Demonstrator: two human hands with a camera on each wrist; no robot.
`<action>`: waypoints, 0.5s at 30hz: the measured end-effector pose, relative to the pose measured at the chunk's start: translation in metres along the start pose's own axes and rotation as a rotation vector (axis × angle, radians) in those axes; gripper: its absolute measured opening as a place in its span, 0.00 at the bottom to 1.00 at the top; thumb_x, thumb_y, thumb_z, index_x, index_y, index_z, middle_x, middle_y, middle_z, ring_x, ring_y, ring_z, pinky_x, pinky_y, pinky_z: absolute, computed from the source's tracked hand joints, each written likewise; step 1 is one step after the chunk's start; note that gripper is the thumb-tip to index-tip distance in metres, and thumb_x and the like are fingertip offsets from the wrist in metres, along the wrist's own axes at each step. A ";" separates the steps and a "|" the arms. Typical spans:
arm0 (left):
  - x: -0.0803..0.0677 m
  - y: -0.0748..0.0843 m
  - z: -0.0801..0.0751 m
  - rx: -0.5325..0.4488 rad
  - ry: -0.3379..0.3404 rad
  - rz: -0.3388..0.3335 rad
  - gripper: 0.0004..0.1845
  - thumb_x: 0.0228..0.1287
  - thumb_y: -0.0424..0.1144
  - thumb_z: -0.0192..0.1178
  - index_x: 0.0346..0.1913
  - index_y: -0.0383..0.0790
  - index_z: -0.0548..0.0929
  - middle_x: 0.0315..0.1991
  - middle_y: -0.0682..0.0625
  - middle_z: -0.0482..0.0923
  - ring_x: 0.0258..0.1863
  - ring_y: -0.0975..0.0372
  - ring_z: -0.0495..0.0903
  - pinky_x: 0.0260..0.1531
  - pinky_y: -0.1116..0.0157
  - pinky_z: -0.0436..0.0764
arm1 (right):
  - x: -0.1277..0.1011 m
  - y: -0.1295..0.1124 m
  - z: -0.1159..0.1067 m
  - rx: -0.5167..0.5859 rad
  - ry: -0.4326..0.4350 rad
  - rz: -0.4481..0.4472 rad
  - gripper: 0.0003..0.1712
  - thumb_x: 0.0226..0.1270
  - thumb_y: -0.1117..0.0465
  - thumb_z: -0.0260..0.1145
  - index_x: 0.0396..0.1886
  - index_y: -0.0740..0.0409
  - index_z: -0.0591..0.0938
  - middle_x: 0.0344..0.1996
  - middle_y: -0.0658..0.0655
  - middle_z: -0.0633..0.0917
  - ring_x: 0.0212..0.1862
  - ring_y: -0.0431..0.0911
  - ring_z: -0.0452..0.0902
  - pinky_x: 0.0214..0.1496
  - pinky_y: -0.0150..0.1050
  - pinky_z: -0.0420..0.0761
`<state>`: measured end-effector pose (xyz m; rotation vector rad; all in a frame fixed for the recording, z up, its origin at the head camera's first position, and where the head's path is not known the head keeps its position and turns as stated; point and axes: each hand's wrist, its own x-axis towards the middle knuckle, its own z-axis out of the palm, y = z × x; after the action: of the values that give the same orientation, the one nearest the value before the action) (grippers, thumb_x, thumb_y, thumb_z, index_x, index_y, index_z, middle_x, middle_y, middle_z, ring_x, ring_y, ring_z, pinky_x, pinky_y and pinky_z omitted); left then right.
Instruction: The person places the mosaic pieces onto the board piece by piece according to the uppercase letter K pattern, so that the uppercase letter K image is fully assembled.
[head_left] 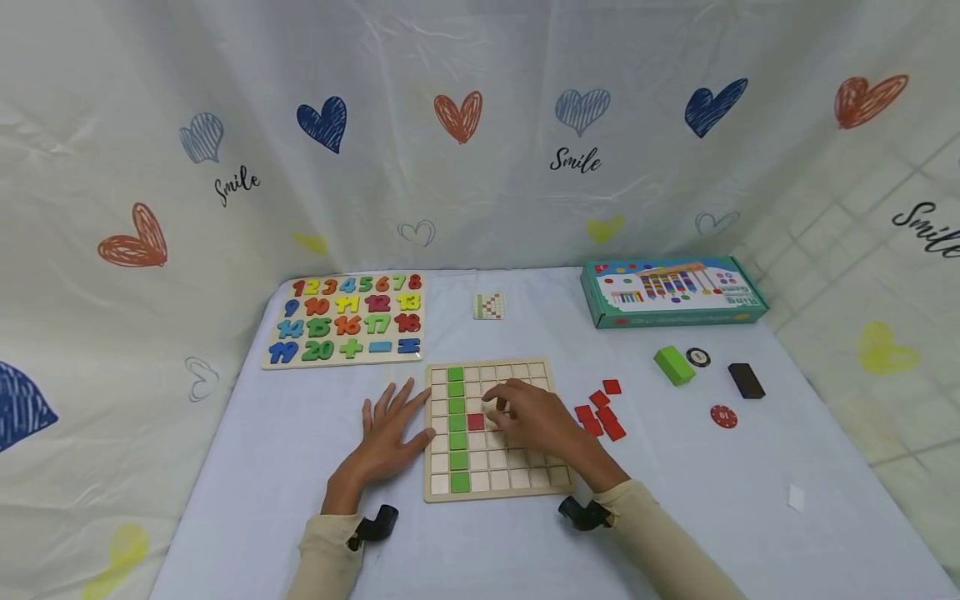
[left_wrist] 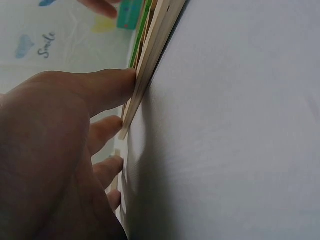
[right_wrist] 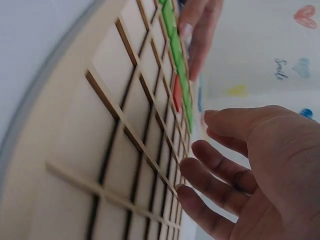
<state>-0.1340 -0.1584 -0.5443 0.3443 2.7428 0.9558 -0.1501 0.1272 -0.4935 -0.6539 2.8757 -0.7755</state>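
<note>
A wooden grid board lies flat on the table, with a column of green tiles near its left side. One red tile sits in a cell just right of that column. My left hand rests at the board's left edge with fingers spread; in the left wrist view its thumb touches the wooden rim. Over the middle of the board hovers my right hand, fingers loosely bent. The right wrist view shows its fingers apart from the thumb, and I see nothing held between them.
Several loose red tiles lie right of the board. Farther right are a green block, a black-and-white disc, a black block and a red chip. Behind stand a number puzzle, a pattern card and a box.
</note>
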 end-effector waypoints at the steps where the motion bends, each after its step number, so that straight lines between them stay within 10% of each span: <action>1: 0.000 0.000 0.000 -0.002 -0.001 0.001 0.39 0.77 0.52 0.62 0.85 0.55 0.60 0.88 0.46 0.43 0.87 0.45 0.31 0.76 0.34 0.22 | -0.002 0.003 -0.004 0.001 0.002 0.013 0.16 0.72 0.54 0.75 0.56 0.49 0.89 0.39 0.45 0.84 0.35 0.38 0.76 0.35 0.36 0.79; 15: 0.000 -0.002 -0.001 0.008 -0.007 0.007 0.39 0.77 0.52 0.62 0.85 0.56 0.59 0.88 0.47 0.42 0.87 0.45 0.31 0.76 0.33 0.23 | -0.032 0.082 -0.085 -0.128 -0.094 0.193 0.21 0.73 0.59 0.71 0.63 0.56 0.85 0.54 0.60 0.85 0.52 0.53 0.82 0.51 0.55 0.87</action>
<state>-0.1351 -0.1610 -0.5450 0.3581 2.7417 0.9432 -0.1694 0.2438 -0.4618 -0.4044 2.8639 -0.5247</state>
